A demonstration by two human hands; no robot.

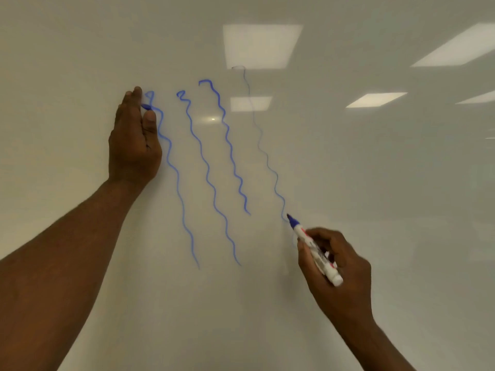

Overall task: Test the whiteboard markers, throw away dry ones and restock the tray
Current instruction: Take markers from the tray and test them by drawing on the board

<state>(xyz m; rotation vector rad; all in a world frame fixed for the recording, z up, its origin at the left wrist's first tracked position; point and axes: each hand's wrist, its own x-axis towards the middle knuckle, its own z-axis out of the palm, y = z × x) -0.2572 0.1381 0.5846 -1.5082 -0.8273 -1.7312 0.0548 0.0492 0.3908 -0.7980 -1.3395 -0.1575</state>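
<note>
My right hand (334,261) grips a blue marker (313,249), tip on the whiteboard (375,183) at the foot of a fourth, thinner and fainter wavy line (263,148). My left hand (134,140) rests on the board, fingers straight, thumb pinching what looks like the blue cap (146,106). Three bolder lines suggest testing is well along; sorting and restocking the tray, out of view, remain

Whiteboard (348,170) glossy, smooth, mirrors ceiling lights; marker (316,253) smooth white plastic barrel.
</note>
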